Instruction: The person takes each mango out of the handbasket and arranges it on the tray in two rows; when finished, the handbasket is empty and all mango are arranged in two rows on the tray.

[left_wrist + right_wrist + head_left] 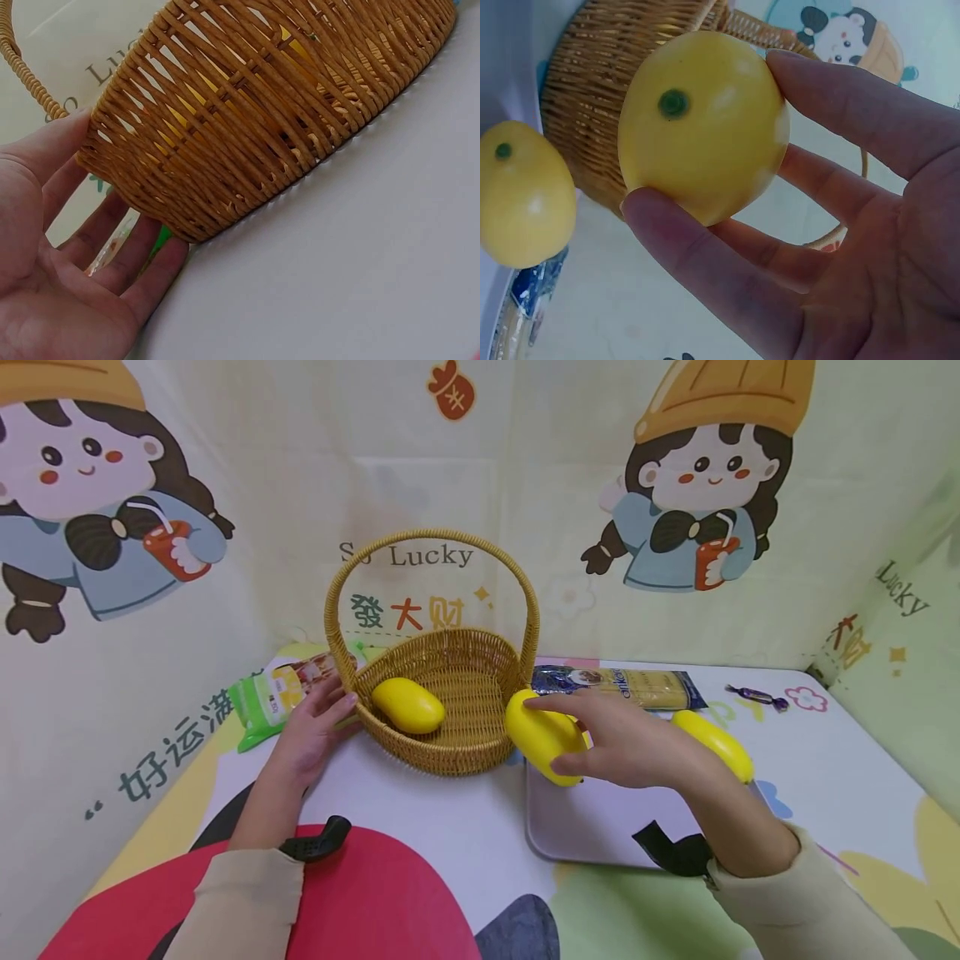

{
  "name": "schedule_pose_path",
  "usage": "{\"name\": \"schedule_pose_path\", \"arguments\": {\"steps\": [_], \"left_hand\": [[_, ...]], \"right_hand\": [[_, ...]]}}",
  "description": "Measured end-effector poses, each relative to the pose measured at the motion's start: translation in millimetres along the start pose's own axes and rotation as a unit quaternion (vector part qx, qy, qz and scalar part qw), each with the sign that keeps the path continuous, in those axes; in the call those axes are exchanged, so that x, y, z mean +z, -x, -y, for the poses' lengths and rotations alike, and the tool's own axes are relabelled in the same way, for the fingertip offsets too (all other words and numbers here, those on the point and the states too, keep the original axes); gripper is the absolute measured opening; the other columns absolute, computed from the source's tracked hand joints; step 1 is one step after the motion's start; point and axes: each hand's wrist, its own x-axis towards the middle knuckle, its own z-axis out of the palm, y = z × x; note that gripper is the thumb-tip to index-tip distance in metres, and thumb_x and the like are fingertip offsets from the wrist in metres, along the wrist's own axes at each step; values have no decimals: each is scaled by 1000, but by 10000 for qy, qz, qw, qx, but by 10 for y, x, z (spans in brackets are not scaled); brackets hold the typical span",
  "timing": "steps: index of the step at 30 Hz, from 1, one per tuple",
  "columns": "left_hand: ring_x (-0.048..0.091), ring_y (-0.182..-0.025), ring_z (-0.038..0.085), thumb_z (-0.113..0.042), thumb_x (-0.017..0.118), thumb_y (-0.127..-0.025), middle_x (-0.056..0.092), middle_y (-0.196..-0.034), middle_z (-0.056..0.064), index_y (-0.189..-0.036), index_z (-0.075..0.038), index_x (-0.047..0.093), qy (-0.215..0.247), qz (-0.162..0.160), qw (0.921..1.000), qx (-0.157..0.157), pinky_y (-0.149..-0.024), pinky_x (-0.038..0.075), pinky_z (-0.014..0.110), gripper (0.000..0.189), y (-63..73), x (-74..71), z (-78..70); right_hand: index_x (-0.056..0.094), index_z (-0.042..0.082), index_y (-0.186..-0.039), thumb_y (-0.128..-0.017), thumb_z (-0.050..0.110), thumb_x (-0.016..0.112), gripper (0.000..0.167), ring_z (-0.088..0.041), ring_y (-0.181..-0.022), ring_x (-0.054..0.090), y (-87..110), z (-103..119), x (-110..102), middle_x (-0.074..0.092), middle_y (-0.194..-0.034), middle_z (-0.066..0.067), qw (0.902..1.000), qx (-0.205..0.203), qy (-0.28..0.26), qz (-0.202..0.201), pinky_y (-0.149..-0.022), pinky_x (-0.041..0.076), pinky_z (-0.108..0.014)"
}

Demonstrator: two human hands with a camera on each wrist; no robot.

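Observation:
My right hand (618,735) pinches a smooth yellow mango (542,739) between thumb and fingers, beside the right side of the wicker basket (457,760). A green stem spot shows on that mango in the right wrist view. Inside the basket lies another yellow mango (408,705). Fingertips of my left hand (311,735) rest against the basket's left end; in the left wrist view the thumb touches its rim and the other fingers spread along the outer wall. A third mango (716,746) is at the right side of the lilac tray (585,827), partly behind my right wrist.
Behind my left hand lies a green food packet (258,710). A spaghetti pack (652,689) lies behind the tray, with a purple-wrapped candy (757,696) to its right. The basket's tall handle (431,535) arches above it. A printed cloth backdrop (525,485) stands behind the table.

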Motion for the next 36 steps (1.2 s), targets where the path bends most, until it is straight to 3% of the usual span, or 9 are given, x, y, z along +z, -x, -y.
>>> {"name": "schedule_pose_path", "arguments": {"steps": [6,11,14,16,27,36], "left_hand": [[53,-126,11,-39,64,-102,27,-169,10,-165,-31,27,-18,14,10000,16,-120,42,41,74,8,10,-15],[52,-127,12,-40,65,-102,25,-170,10,-165,-30,26,0,24,10000,40,-120,42,41,75,5,12,-21],[54,-125,10,-39,64,-102,26,-169,10,-165,-30,26,8,24,10000,43,-119,43,40,75,5,6,-12],[54,-125,10,-39,64,-102,27,-169,10,-165,-30,26,-14,19,10000,40,-119,43,40,75,9,5,-9],[52,-128,11,-41,64,-101,27,-170,8,-165,-32,26,-42,-71,9999,-80,-120,43,40,74,32,20,-5],[48,-135,17,-39,63,-103,26,-171,7,-164,-34,28,21,-95,9999,-112,-123,38,44,72,27,34,-23]], "right_hand": [[54,28,-150,-88,25,79,67,-21,-95,58,151,-3,42,63,-128,-9,9999,105,-61,-20,-70,52,-29],[56,30,-149,-87,27,80,67,-26,-109,61,248,-34,127,61,-140,-10,9996,274,50,94,-80,58,-36],[56,32,-149,-87,25,82,67,-24,-107,62,288,-50,201,62,-136,-10,9987,444,-11,258,-85,58,-38],[56,33,-148,-86,25,83,68,-18,-98,59,306,-51,250,62,-131,-8,9980,518,-81,359,-81,56,-34],[60,35,-144,-83,23,85,67,-19,-103,60,347,-54,452,60,-140,-13,9969,636,-6,465,-91,57,-44],[60,34,-143,-83,22,85,66,-21,-102,58,359,-88,547,59,-136,-13,9965,677,5,493,-89,54,-44]]}}
